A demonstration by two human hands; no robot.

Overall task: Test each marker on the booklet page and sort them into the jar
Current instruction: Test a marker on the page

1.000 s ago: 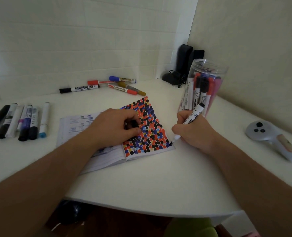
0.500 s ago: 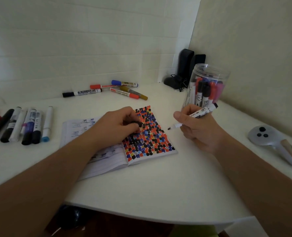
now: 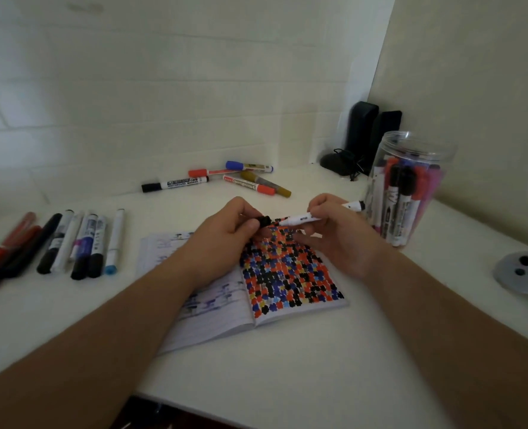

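An open booklet (image 3: 213, 317) lies on the white desk, its right page (image 3: 290, 274) covered in red, black, blue and yellow blots. Above the page's far edge my right hand (image 3: 340, 233) holds a white marker (image 3: 302, 218) level, tip pointing left. My left hand (image 3: 225, 233) pinches the marker's black cap (image 3: 264, 221) just in front of that tip, a small gap between them. A clear plastic jar (image 3: 411, 187) with several markers standing in it is right of my right hand.
A row of several markers (image 3: 70, 243) lies at the left of the desk. Another loose group of markers (image 3: 225, 178) sits by the back wall. Two black speakers (image 3: 371, 134) stand in the corner. A grey controller (image 3: 522, 274) rests at the right edge.
My right hand lifted the marker off the page's near corner and swung it level toward the left hand. My left hand rose off the page, bringing the cap up to the tip.
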